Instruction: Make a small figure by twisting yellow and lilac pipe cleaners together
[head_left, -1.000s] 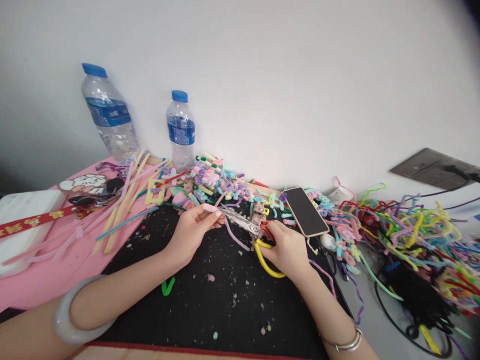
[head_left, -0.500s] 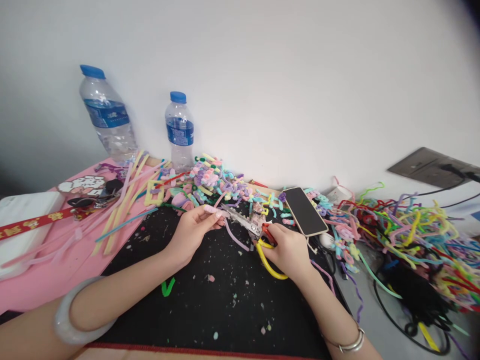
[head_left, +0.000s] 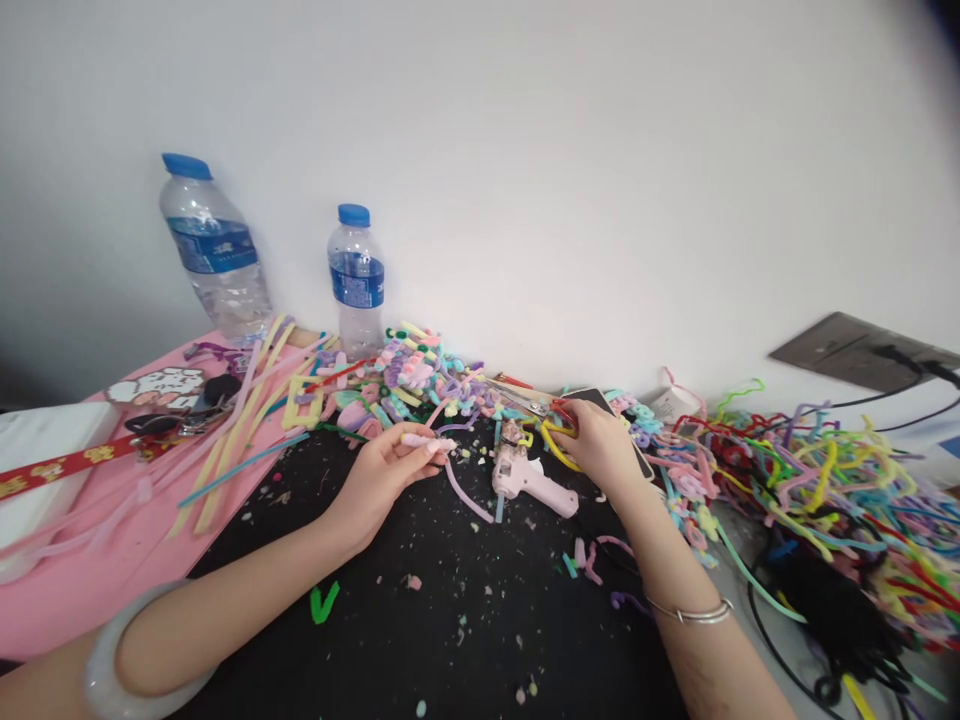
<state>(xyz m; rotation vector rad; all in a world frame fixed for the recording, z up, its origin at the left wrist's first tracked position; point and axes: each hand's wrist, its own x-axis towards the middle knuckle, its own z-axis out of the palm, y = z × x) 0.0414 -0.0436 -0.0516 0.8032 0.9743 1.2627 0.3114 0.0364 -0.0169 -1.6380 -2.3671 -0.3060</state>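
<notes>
Between the thumb and fingers of my left hand [head_left: 394, 463] is a small pink piece of pipe cleaner [head_left: 429, 443]. A thin lilac pipe cleaner [head_left: 469, 498] curves down to the mat just right of those fingertips; whether it joins the pink piece I cannot tell. My right hand [head_left: 600, 443] is closed on the scissors [head_left: 561, 446], whose handles are yellow and red. Their blades point left over the pile of craft pieces. A pale pink glue gun [head_left: 534, 485] lies on the black mat between my hands, a glue stick poking from its back.
Two water bottles [head_left: 357, 285] [head_left: 217, 250] stand against the wall. A heap of colourful pipe cleaners [head_left: 840, 470] spreads at the right, beside a black cable bundle [head_left: 832, 590]. A phone [head_left: 592, 398] lies partly behind my right hand. A green bent piece [head_left: 324, 603] rests on the mat.
My right hand has carried the scissors away from the pink piece, up and to the right. The glue gun beneath now shows. My left hand still holds the piece, slightly lower in view.
</notes>
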